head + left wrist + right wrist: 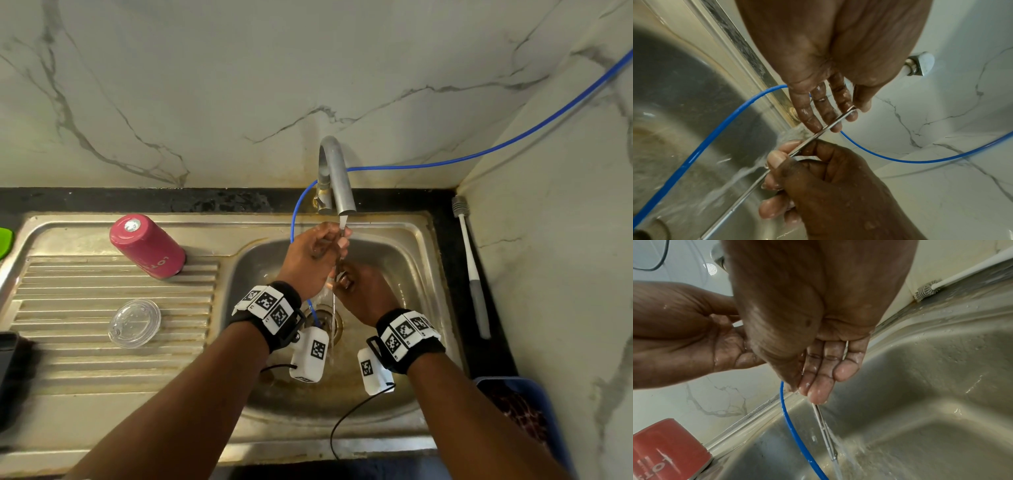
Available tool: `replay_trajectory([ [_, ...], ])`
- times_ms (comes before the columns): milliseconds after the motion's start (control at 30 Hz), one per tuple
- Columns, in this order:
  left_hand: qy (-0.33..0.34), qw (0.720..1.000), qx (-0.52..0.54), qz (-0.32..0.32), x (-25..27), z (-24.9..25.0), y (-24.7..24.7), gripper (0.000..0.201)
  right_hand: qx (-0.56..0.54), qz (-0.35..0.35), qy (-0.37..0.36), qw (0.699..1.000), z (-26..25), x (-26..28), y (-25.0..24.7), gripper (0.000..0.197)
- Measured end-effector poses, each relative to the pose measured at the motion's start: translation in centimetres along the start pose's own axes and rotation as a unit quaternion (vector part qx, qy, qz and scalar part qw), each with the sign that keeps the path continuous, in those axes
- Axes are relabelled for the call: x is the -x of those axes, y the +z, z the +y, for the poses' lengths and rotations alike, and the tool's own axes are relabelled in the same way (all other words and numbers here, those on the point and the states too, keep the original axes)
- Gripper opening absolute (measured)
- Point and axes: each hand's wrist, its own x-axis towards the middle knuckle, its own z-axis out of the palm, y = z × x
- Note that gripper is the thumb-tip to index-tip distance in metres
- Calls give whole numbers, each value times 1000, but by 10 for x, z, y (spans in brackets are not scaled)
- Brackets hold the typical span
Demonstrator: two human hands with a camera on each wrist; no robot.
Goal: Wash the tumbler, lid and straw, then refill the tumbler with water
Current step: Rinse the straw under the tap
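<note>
Steel sink [416, 270], tap [334, 171] running: rinsing the straw [824, 130].
Tumbler [147, 246] stands at the drainboard's [102, 281] back edge, lid [134, 323] mid-drainboard. Left hand [308, 260] pinches the straw's top under the tap; right hand [363, 294] curls round its middle. Its long axis is near upright over the sink, lower end toward the drain [339, 329]. Best aim the bore into the stream [844, 449] and rub along its length.

The pink tumbler [147, 246] carries partial white lettering reading "LOT".
</note>
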Motion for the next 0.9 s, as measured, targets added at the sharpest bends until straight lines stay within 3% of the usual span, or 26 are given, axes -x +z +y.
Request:
replay_trajectory([
  [200,-3,1000,5,5,-2,-4,-1,17,6,-13,5,1000,-2,0,-2,16],
  [333,-2,1000,-1,11,-2,-5,-2,20,7,-14,5,1000,-3,1,-3,7],
  [733,12,1000,-15,5,-5,-4,-1,18,-13,-17,12,1000,-4,1,-3,5],
  [900,18,1000,-13,20,-8,-6,-5,15,-41,-8,31,999,-6,3,-4,20],
])
